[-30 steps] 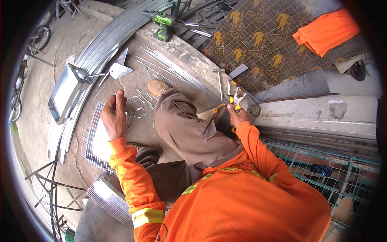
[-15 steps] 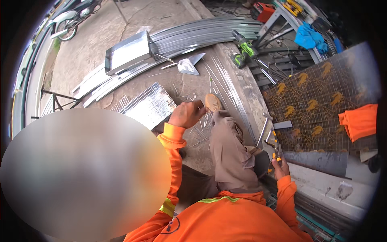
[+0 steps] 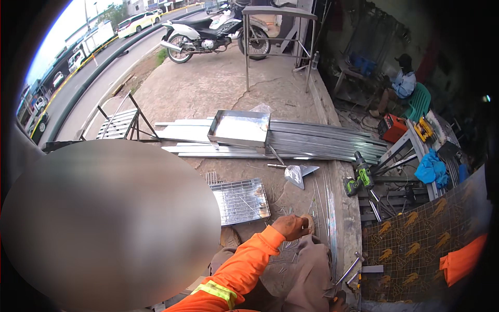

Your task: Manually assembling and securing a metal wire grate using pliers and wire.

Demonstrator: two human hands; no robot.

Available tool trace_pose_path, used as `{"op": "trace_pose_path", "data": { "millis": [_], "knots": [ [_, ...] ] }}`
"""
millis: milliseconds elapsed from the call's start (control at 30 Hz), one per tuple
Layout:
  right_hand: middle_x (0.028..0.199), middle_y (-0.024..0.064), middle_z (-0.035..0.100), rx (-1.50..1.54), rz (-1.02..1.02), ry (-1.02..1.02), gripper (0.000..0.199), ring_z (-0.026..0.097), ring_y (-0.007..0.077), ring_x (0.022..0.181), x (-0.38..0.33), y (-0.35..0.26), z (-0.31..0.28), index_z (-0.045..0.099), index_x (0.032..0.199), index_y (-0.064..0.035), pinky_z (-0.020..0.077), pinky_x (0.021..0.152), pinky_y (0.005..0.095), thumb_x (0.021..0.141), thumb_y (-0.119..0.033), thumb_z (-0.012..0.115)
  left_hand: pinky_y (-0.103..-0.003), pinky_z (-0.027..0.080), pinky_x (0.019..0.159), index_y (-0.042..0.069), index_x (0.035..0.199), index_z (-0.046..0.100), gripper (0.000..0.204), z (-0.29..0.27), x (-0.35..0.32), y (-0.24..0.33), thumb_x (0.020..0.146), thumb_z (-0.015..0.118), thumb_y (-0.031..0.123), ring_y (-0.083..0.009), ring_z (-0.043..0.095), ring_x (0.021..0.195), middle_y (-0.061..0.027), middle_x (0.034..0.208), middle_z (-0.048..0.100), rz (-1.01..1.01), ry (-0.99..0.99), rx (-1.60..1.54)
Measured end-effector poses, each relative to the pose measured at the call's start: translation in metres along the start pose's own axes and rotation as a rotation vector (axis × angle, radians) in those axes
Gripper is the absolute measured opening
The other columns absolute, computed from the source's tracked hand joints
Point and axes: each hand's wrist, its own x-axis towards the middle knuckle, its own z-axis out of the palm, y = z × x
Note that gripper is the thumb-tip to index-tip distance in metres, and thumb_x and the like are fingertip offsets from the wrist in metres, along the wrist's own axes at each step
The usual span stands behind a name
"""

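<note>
Head view: left hand [image 3: 291, 227] fingers curled, can't tell if anything's pinched; right hand not seen. Wire grid [image 3: 241, 200] lies near it, leftward, thin metal pieces [image 3: 283, 260] strewn on the ground. Best kept: light fingertip grip, skin clear of cut ends.

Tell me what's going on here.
The person's left hand, in an orange sleeve, is curled above the floor; whether it holds anything cannot be told, and the right hand cannot be made out. A wire grid lies to the left hand's left. Farther off, a shallow metal box rests on metal strips, with a trowel nearby. A green and black drill is at the concrete ledge, and another person sits on a green chair.
</note>
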Motion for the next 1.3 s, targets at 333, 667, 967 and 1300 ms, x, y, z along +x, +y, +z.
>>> {"op": "trace_pose_path", "data": {
  "millis": [333, 667, 967, 1300],
  "knots": [
    [0.129, 0.0202, 0.048, -0.221, -0.261, 0.276, 0.06, 0.046, 0.035, 0.12, 0.025, 0.04, 0.017, 0.041, 0.134, -0.0092, 0.0372, 0.098, 0.0479, 0.085, -0.035, 0.065, -0.05, 0.051, 0.08, 0.008, 0.108, 0.065, 0.041, 0.0, -0.008, -0.003, 0.094, 0.055, 0.045, -0.0406, 0.066, 0.091, -0.0203, 0.092, 0.069, 0.014, 0.009, 0.006],
    [0.141, 0.0176, 0.039, -0.397, -0.453, 0.409, 0.067, 0.034, 0.0352, 0.132, -0.005, 0.056, 0.079, 0.036, 0.14, -0.0104, 0.0295, 0.105, 0.0532, 0.086, -0.042, 0.061, -0.05, 0.052, 0.081, 0.006, 0.102, 0.067, 0.043, 0.024, 0.002, -0.025, 0.09, 0.057, 0.046, -0.0408, 0.066, 0.094, -0.0215, 0.097, 0.069, -0.034, -0.037, -0.008],
    [0.152, 0.0153, 0.03, -0.588, -0.533, 0.648, 0.074, 0.023, 0.0354, 0.142, 0.011, 0.088, 0.09, 0.032, 0.146, -0.0114, 0.0225, 0.112, 0.058, 0.087, -0.049, 0.056, -0.05, 0.052, 0.082, 0.009, 0.102, 0.068, 0.044, 0.034, -0.001, -0.045, 0.089, 0.059, 0.049, -0.0408, 0.066, 0.095, -0.0212, 0.097, 0.069, -0.058, -0.081, 0.028],
    [0.148, 0.0133, 0.031, -0.42, -0.177, 0.017, 0.059, 0.026, 0.037, 0.137, 0.021, 0.008, 0.007, 0.035, 0.145, -0.016, 0.0223, 0.11, 0.0553, 0.093, -0.044, 0.047, -0.05, 0.052, 0.082, 0.008, 0.106, 0.066, 0.044, 0.031, 0.007, -0.03, 0.089, 0.059, 0.048, -0.0411, 0.066, 0.094, -0.0224, 0.096, 0.069, -0.046, -0.052, 0.057]
  ]
}}
